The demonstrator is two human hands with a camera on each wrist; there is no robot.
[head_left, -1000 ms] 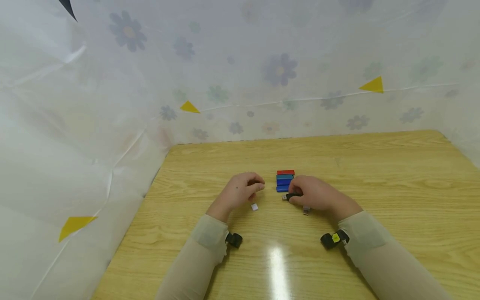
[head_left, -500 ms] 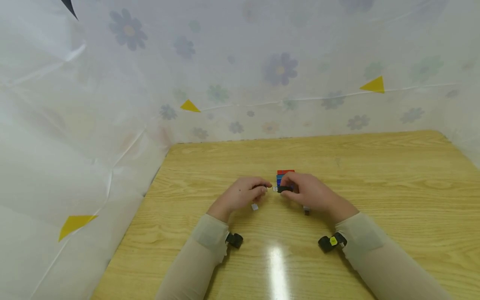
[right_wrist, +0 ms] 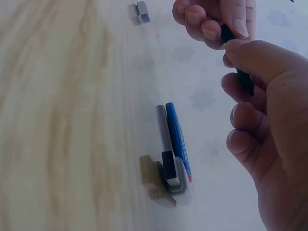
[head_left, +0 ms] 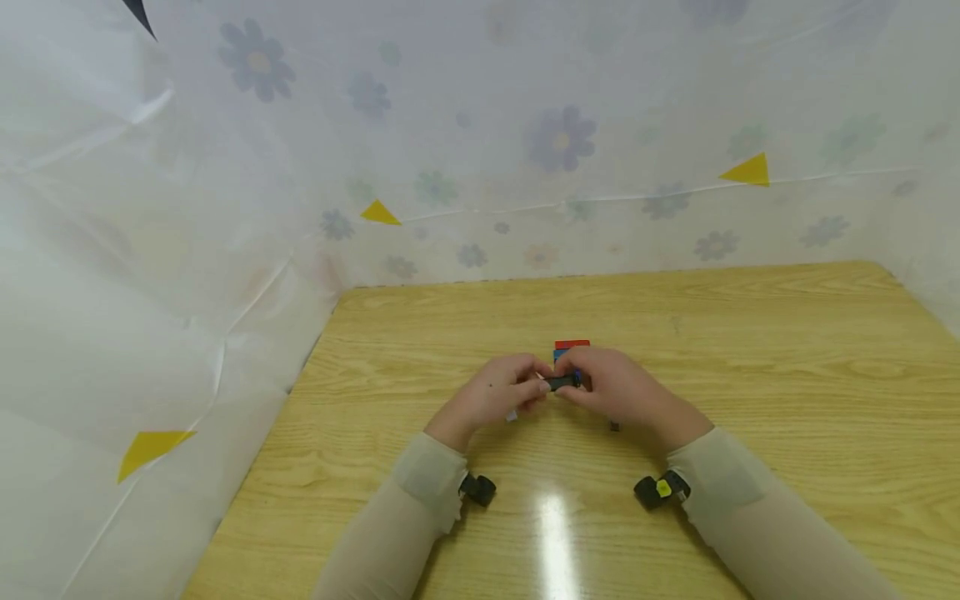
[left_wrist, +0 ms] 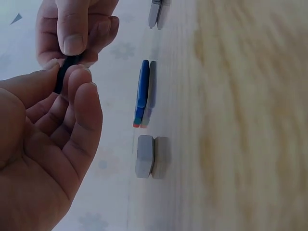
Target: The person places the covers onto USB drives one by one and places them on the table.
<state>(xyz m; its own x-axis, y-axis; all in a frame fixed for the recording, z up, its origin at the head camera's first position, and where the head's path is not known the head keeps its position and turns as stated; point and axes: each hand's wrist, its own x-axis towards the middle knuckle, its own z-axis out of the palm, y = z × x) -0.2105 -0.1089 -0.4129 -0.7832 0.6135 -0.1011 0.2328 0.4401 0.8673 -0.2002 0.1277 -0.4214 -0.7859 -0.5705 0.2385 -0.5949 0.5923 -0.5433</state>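
Observation:
Both hands meet over the table around a black USB flash drive (head_left: 561, 382). My left hand (head_left: 497, 388) pinches its left end between thumb and fingers. The right hand (head_left: 621, 381) pinches the other end, and its plug is out of sight. Just behind the right hand lies a row of flash drives, with a red flash drive (head_left: 572, 343) farthest and a blue flash drive (left_wrist: 143, 84) nearer. A small light grey cap (left_wrist: 145, 156) lies by the left hand, partly covered in the head view. Beneath the right hand sits a grey flash drive (right_wrist: 172, 169) with its plug bare.
The wood-grain table (head_left: 390, 500) spreads around the hands. A pale flowered sheet (head_left: 465, 150) hangs behind it and along the left side, carrying yellow triangles. Each wrist bears a small black camera.
My right hand has brought the black flash drive left, and the left hand has shifted right to meet it. The metal plug, bare before, is now hidden between them.

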